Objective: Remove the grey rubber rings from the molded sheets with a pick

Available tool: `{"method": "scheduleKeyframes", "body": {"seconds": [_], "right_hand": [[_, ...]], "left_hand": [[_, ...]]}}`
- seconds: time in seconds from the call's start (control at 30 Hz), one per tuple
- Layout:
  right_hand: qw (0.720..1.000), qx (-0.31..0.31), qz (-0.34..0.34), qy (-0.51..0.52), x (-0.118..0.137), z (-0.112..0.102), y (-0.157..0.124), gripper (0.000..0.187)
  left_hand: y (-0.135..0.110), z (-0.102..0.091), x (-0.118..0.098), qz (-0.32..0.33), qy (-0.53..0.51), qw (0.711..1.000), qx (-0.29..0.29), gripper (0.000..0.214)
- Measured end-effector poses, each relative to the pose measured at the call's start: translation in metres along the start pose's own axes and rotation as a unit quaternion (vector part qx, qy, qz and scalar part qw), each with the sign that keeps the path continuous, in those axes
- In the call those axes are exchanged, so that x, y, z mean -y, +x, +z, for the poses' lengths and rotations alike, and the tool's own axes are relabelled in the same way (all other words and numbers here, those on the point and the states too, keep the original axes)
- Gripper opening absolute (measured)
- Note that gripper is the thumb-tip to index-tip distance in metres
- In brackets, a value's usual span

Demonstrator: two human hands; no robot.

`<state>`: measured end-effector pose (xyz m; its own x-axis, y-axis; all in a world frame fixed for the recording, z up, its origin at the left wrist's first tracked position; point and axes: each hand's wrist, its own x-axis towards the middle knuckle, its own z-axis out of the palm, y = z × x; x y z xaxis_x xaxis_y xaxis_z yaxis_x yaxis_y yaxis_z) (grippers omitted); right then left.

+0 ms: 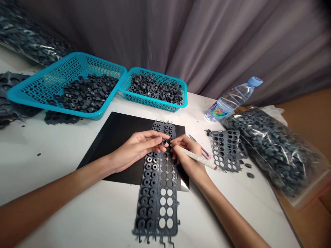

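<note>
Between the thumb and fingers of my left hand (141,146) is a small black rubber ring (163,141). My right hand (187,151) is closed round a white pen-shaped tool (198,157); its tip is hidden by the fingers, close to the ring. Beneath both hands lies a long black molded rubber sheet (158,193). Round bushings with center holes fill its left columns, and a few sit at the far right end. Open round holes show in the near right columns. Part of the sheet lies on a black mat (106,148).
Two blue baskets (100,113) (155,103) hold many rubber pieces. A water bottle (230,103), scissors-like pink-handled tool (205,151), an emptied rubber sheet (226,151) and a plastic bag of pieces (279,151) are at right. Another filled bag (33,38) lies far left.
</note>
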<state>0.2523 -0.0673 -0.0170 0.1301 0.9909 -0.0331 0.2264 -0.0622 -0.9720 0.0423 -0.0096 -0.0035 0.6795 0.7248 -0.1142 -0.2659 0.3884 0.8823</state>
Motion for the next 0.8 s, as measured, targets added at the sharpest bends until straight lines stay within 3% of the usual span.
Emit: {"method": "scheduleKeyframes", "body": {"seconds": [0.8], "right_hand": [[1.0, -0.012, -0.021, 0.004, 0.0047, -0.0002, -0.0014, 0.012]], "left_hand": [[0.0013, -0.0025, 0.0028, -0.007, -0.046, 0.999, 0.026, 0.024]]}}
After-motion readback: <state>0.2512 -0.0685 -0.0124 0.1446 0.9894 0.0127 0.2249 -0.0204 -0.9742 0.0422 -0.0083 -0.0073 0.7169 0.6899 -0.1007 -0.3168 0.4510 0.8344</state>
